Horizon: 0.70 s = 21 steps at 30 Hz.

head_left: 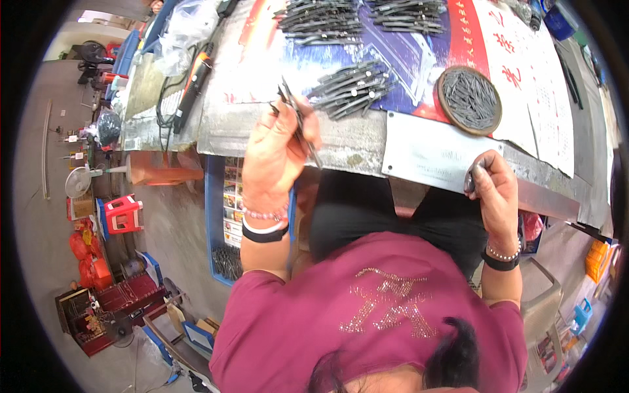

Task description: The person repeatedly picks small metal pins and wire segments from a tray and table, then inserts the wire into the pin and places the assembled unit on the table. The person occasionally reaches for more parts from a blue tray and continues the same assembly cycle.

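My left hand (278,147) is raised just over the table's near edge, its fingers closed around slim dark metal pieces (301,128) that stick out above and below. Right beyond it lies a loose pile of similar dark metal pieces (354,88), some with shiny spots. Above the near right corner of a pale metal plate (426,154), my right hand (496,190) is closed in a pinch. Something small and dark shows at its fingertips, too small to name. A round brown-rimmed bowl (499,110) full of short grey pins (468,98) stands beyond that hand.
Two bigger piles of dark pieces (321,21) lie at the far side. An orange-and-black corded tool (195,82) and clear plastic bags (187,29) are at the left. Below the table edge stands a blue crate (211,223) with more dark parts inside. A chair (547,295) is at right.
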{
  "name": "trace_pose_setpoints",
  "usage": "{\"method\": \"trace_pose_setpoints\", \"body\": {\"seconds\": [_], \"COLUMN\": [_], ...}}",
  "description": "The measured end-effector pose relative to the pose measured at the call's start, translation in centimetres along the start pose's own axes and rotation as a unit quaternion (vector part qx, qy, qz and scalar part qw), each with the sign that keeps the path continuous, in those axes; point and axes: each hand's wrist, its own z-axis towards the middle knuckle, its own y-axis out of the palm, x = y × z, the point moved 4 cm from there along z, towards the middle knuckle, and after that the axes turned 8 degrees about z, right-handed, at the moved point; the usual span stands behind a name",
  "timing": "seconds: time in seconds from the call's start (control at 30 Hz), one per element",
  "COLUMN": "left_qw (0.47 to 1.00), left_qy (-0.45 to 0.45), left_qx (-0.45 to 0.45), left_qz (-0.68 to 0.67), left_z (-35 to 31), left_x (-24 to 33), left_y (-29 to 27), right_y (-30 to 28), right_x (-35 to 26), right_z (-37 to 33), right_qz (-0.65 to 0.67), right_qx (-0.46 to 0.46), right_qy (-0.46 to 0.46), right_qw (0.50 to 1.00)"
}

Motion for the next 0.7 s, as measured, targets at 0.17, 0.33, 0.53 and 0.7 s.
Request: {"method": "trace_pose_setpoints", "body": {"seconds": [0.17, 0.33, 0.53, 0.7], "left_qw": [0.998, 0.953, 0.732, 0.688], "left_qy": [0.019, -0.023, 0.087, 0.127], "left_qx": [-0.043, -0.032, -0.059, -0.060], "left_qz": [0.031, 0.301, 0.673, 0.712], "left_z": [5.3, 9.9, 13.2, 13.5], "left_x": [1.8, 0.9, -0.1, -1.1], "left_y": [-1.2, -1.4, -1.5, -1.9], "right_y": [0.4, 0.5, 0.5, 0.8], "right_x": [0.2, 0.2, 0.5, 0.5], "right_z": [-0.2, -0.5, -0.6, -0.7], "right_qz": [-0.023, -0.029, -0.020, -0.040], "right_qx": [-0.019, -0.030, -0.028, -0.030], "right_qy": [-0.027, -0.031, -0.048, -0.048], "right_qw": [0.999, 0.999, 0.998, 0.998]}}
